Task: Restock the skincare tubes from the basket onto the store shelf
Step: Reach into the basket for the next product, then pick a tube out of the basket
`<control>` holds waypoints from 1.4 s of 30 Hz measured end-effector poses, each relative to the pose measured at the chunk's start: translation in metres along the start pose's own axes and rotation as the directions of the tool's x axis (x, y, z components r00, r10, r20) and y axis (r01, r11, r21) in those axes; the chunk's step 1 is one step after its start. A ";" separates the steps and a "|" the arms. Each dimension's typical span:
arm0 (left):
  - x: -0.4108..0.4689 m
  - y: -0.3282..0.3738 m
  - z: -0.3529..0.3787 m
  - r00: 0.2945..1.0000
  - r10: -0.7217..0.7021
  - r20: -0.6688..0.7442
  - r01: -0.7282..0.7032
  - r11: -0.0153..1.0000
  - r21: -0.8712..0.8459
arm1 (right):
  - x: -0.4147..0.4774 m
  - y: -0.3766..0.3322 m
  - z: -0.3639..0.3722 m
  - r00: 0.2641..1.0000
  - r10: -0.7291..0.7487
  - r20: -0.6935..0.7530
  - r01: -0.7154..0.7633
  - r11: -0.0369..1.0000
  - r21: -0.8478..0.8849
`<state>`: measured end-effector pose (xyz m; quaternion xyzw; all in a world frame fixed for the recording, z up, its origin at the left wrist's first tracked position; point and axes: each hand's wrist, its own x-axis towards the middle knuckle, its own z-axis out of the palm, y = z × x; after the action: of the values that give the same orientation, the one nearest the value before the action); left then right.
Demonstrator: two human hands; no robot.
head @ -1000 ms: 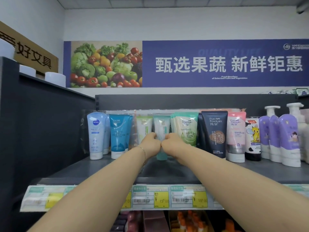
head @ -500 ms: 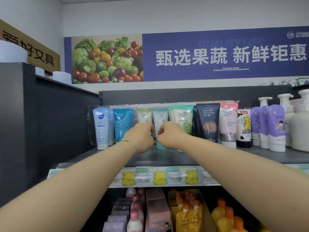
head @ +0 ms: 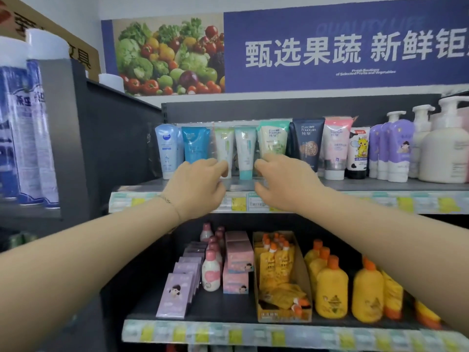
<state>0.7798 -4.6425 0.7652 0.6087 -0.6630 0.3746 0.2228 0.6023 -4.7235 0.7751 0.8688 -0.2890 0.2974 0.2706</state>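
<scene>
A row of skincare tubes stands upright on the upper shelf point(head: 380, 185). Among them are a pale blue tube point(head: 166, 148), a blue tube point(head: 195, 146), a green-and-white tube point(head: 224, 146), a teal-capped tube point(head: 245, 153), a green tube point(head: 275, 138), a dark navy tube point(head: 308, 143) and a pink tube point(head: 336, 148). My left hand point(head: 198, 184) and my right hand point(head: 281, 184) hover in front of the shelf on either side of the teal-capped tube, fingers loosely curled and holding nothing. The left fingertips overlap the foot of the green-and-white tube. No basket is in view.
Purple and white pump bottles point(head: 403, 151) fill the upper shelf's right end. The lower shelf point(head: 228, 334) holds purple boxes, pink bottles and boxes, a cardboard tray of yellow pouches point(head: 279, 275) and yellow bottles. A dark side panel point(head: 119, 138) bounds the left.
Both hands have let go of the teal-capped tube, moved apart and drawn back toward me. The camera has tilted down, bringing the lower shelf into view.
</scene>
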 end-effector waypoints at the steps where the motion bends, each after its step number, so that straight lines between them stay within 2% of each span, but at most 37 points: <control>1: -0.006 0.002 -0.001 1.000 0.013 -0.022 -0.013 1.000 -0.004 | -0.008 -0.003 -0.001 1.000 -0.015 -0.011 0.015 1.000 -0.001; 6: -0.042 0.019 0.001 0.999 0.034 -0.021 -0.035 0.998 -0.057 | -0.048 -0.026 0.003 0.997 -0.076 -0.018 0.077 0.994 0.071; 10: -0.083 0.041 0.018 0.992 0.020 0.126 -0.007 0.994 -0.106 | -0.086 -0.047 0.021 0.998 -0.053 0.022 0.048 0.979 0.197; 14: -0.125 0.064 0.044 0.955 0.006 0.297 0.022 0.996 -0.091 | -0.121 -0.068 0.050 0.994 -0.031 0.108 0.005 0.973 0.230; 17: -0.153 0.078 0.058 0.933 0.019 0.360 0.038 0.988 -0.152 | -0.146 -0.082 0.069 0.985 -0.023 0.169 -0.022 0.967 0.256; 20: -0.176 0.088 0.071 0.913 0.084 0.400 -0.019 0.986 -0.165 | -0.170 -0.095 0.082 0.970 -0.030 0.241 -0.038 0.961 0.276; 25: -0.210 0.102 0.090 0.854 0.140 0.502 -0.045 0.979 -0.198 | -0.208 -0.114 0.106 0.931 0.002 0.366 -0.129 0.937 0.324; 32: -0.260 0.121 0.125 0.811 0.173 0.558 -0.014 0.961 -0.278 | -0.259 -0.132 0.133 0.859 -0.002 0.512 -0.194 0.924 0.328; 36: -0.287 0.132 0.140 0.736 0.183 0.651 -0.030 0.970 -0.240 | -0.283 -0.141 0.144 0.803 0.022 0.596 -0.262 0.910 0.320; 42: -0.309 0.148 0.147 0.784 0.315 0.534 -0.185 0.941 -0.284 | -0.316 -0.157 0.161 0.692 0.021 0.722 -0.347 0.886 0.307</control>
<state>0.7090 -4.5610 0.4085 0.5711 -0.8107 0.1265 0.0263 0.5573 -4.6112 0.4068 0.9181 -0.3862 0.0270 -0.0852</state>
